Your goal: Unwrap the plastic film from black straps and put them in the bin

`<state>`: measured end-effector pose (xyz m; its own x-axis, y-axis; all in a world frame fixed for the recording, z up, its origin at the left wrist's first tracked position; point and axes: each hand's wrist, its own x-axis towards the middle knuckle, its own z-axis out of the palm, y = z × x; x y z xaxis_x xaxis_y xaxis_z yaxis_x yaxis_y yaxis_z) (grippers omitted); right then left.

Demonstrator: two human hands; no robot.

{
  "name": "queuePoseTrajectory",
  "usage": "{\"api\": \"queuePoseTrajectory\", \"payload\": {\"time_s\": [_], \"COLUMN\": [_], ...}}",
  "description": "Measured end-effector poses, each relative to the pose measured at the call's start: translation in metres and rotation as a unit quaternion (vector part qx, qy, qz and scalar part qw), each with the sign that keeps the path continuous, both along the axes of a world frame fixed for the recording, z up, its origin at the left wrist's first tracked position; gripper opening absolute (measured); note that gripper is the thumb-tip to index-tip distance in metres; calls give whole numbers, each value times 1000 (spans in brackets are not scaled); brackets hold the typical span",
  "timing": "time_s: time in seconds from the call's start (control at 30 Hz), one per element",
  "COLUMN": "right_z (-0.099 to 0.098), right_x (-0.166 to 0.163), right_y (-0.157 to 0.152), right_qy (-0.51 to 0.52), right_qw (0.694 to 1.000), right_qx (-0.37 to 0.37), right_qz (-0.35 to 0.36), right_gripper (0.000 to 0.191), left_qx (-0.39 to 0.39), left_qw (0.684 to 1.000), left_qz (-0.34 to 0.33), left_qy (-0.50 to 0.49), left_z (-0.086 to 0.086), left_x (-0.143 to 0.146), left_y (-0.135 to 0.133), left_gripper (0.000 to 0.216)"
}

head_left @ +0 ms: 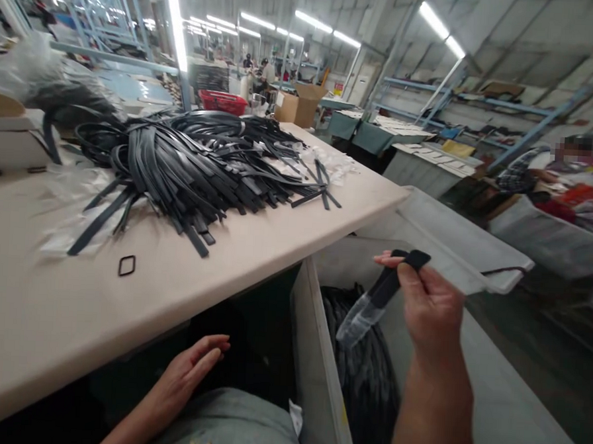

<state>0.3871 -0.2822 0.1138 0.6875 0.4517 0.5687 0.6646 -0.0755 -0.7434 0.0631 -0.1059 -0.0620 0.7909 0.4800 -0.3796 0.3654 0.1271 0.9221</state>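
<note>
My right hand (428,305) is raised over a white bin (318,375) and pinches a black strap (395,277) whose lower end sits in a clear plastic sleeve (358,321). My left hand (192,369) hangs open below the table edge, above my grey-clad lap, holding nothing. A large pile of black straps (190,160) lies on the beige table (174,275). A small black rectangular buckle ring (126,265) rests alone on the table in front of the pile.
More bagged straps (362,378) lie inside the white bin beside the table. Clear plastic bags (69,203) lie under and beside the pile. A white box (12,137) stands far left. A seated person (552,169) works at the right; cardboard box (300,103) and shelving behind.
</note>
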Motion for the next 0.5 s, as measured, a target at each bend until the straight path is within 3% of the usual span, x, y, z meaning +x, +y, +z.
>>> {"api": "queuePoseTrajectory", "payload": {"time_s": [0.1,0.27,0.37,0.5], "right_z": [-22,-90,-142,-218], "right_x": [49,101,100,65], "right_y": [5,11,-11,-59], "right_qy": [-26,-5,46,162], "right_qw": [995,993,989,968], "right_qx": [-84,-112,-107,-97], "right_qz": [-38,-39,-91,-166], "right_gripper": [28,32,41,43], "left_qx": [-29,-25,0,25], "left_qw": [999,999,999,998], "left_qz": [12,14,3,-5], "left_qy": [11,31,48,55], "left_z": [-10,-20,-25,-26], "left_x": [-5,-6,-6,-5], "left_y": [3,7,9,11], "left_gripper": [58,62,60,58]}}
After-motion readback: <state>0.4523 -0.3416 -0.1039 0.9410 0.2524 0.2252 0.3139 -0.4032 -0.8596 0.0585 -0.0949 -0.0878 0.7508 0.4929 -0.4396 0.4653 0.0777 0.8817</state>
